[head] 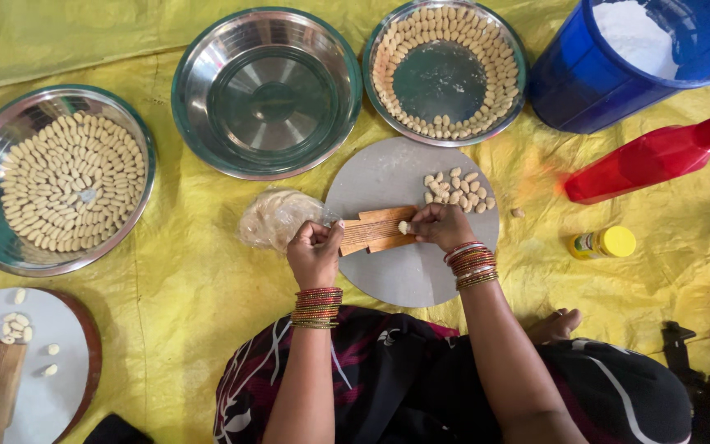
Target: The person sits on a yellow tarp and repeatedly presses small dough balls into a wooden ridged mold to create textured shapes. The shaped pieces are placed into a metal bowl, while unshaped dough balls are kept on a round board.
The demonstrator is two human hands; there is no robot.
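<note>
My left hand (pixel 315 250) grips the near end of a small ridged wooden board (pixel 375 230) that lies on a round grey slab (pixel 404 267). My right hand (pixel 442 225) presses a small piece of pale dough (pixel 403 227) against the board's ridges with its fingers closed on it. A pile of several shaped dough pieces (pixel 457 190) sits on the slab just beyond my right hand. A lump of dough in clear plastic (pixel 277 217) rests on the yellow sheet beside my left hand.
Steel plates hold rows of shaped pieces at left (pixel 67 182) and top right (pixel 445 72); an empty steel plate (pixel 266 90) sits between. A blue bucket of flour (pixel 630 62), red bottle (pixel 659 156), small yellow jar (pixel 604 242), and another round slab with wooden board (pixel 30 366) are around.
</note>
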